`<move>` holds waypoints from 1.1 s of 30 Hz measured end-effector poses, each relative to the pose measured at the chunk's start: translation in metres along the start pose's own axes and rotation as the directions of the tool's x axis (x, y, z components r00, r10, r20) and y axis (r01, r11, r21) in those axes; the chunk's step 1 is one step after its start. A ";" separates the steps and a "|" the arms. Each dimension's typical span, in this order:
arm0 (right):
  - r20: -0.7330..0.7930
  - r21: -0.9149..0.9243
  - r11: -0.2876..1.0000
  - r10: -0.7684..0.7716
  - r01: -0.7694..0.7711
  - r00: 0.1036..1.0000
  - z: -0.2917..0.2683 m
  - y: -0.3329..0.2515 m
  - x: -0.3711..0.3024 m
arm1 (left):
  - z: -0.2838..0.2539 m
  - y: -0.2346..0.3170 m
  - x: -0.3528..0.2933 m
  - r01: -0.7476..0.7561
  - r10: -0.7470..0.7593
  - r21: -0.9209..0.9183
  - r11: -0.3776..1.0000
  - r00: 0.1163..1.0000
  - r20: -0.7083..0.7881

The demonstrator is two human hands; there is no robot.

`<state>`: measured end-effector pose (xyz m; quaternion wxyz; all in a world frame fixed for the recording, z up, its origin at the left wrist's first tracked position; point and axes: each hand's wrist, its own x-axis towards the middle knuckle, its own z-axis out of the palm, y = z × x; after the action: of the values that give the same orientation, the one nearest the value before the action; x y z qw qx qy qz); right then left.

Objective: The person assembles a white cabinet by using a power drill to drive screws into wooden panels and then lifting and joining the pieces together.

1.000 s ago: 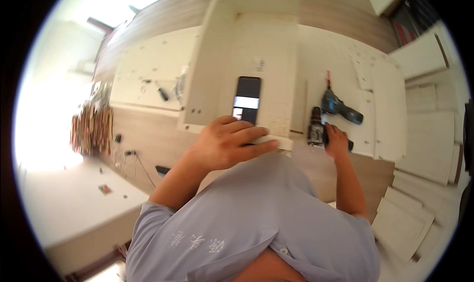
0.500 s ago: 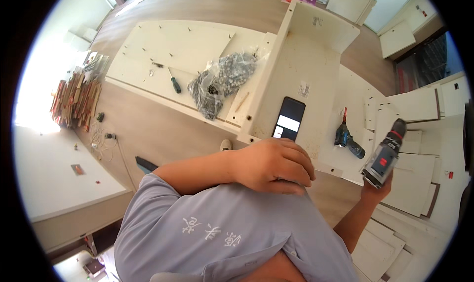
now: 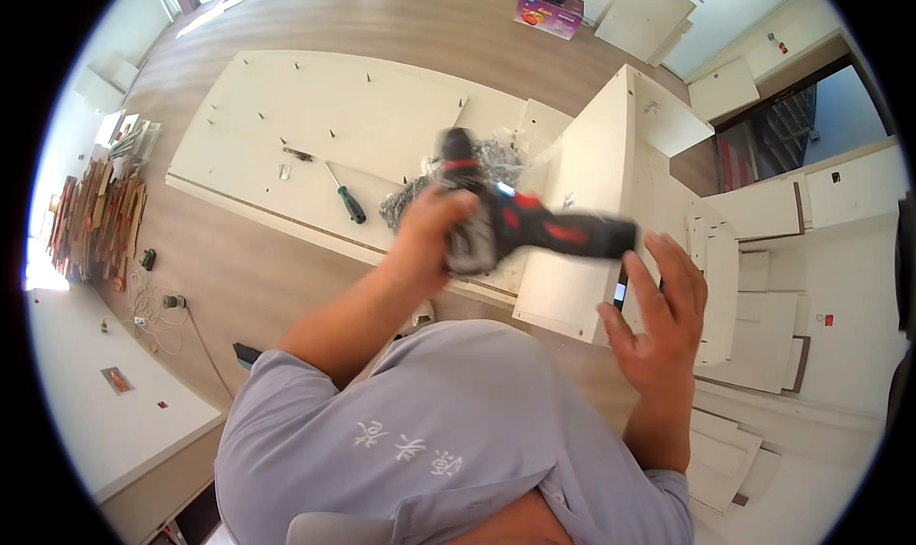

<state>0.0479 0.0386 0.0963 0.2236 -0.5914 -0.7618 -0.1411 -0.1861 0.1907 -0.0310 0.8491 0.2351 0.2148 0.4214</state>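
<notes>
A black and red cordless drill [image 3: 563, 232] is in my left hand [image 3: 426, 232], which is closed around its body. The drill's chuck points away from me and its handle stretches to the right; motion smears it a little. My right hand [image 3: 660, 325] is open with its fingers spread, fingertips close to the handle's end; whether they touch it I cannot tell. Behind the drill, a clear plastic bag of small grey hardware [image 3: 515, 152] is partly hidden. A white cabinet box [image 3: 584, 178] stands beyond my hands, and only a sliver of a phone [image 3: 620, 291] shows beside its panel.
A large white panel [image 3: 315, 101] with several upright pegs lies on the floor; a green-handled screwdriver [image 3: 352, 204] rests on it. Wood strips [image 3: 95, 216] are stacked at left, near a white worktop [image 3: 72, 373]. A purple box [image 3: 549, 13] is far back. White boards [image 3: 763, 340] lean at right.
The drill has passed from my right hand at the far right to my left hand near the middle. My right hand has opened. The cabinet box appears more upright; the second drill is out of sight.
</notes>
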 end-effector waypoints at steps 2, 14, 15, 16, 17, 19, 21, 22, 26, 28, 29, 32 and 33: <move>0.006 0.030 0.993 0.114 -0.114 0.993 0.011 0.009 -0.024 | -0.059 0.016 0.025 -0.096 0.057 -0.158 0.983 0.970 -0.236; 0.096 -0.007 0.895 0.444 -0.446 0.891 0.051 0.008 -0.073 | -0.341 0.040 0.204 -0.515 0.276 -0.010 0.857 0.475 -0.835; 0.077 -0.011 0.904 0.428 -0.428 0.901 0.052 0.010 -0.075 | -0.348 0.037 0.212 -0.501 0.277 -0.002 0.866 0.481 -0.832; 0.076 0.005 0.906 0.421 -0.423 0.904 0.053 0.013 -0.075 | -0.366 0.038 0.215 -0.526 0.300 -0.005 0.851 0.494 -0.816; 0.074 -0.006 0.898 0.440 -0.441 0.895 0.054 0.013 -0.080 | -0.358 0.032 0.223 -0.485 0.263 -0.022 0.874 0.512 -0.817; 0.042 -0.003 0.898 0.439 -0.439 0.897 0.054 0.013 -0.079 | -0.382 0.032 0.225 -0.300 0.370 0.239 0.923 0.530 -0.763; 0.046 -0.042 0.886 0.463 -0.462 0.885 0.048 0.009 -0.082 | -0.370 0.033 0.240 0.005 0.272 0.313 0.950 0.480 -0.834; 0.042 -0.020 0.897 0.442 -0.441 0.896 0.046 0.012 -0.079 | -0.407 0.055 0.234 -0.087 0.304 0.320 0.944 0.612 -0.730; 0.033 -0.018 0.903 0.430 -0.430 0.902 0.049 0.017 -0.087 | -0.406 0.063 0.230 -0.060 0.398 0.453 0.890 0.589 -0.703; 0.010 0.025 0.918 0.396 -0.396 0.918 0.055 0.021 -0.090 | -0.410 0.074 0.216 -0.014 0.458 0.560 0.828 0.593 -0.662; 0.031 0.053 0.909 0.413 -0.414 0.910 0.052 0.020 -0.098 | -0.375 0.056 0.219 -0.001 0.404 0.508 0.862 0.609 -0.683; 0.013 0.306 0.884 0.368 -0.354 0.930 0.035 0.027 -0.110 | -0.313 0.049 0.198 0.177 0.555 0.901 0.396 0.736 -0.388; -0.024 0.451 0.840 0.350 -0.302 0.937 0.028 0.035 -0.116 | -0.290 0.040 0.192 0.012 0.520 0.750 0.662 0.713 -0.470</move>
<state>0.1003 -0.0361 0.0113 0.4122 -0.6379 -0.6491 0.0441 -0.2677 0.4322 -0.2707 0.4873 0.4090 0.6018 0.4828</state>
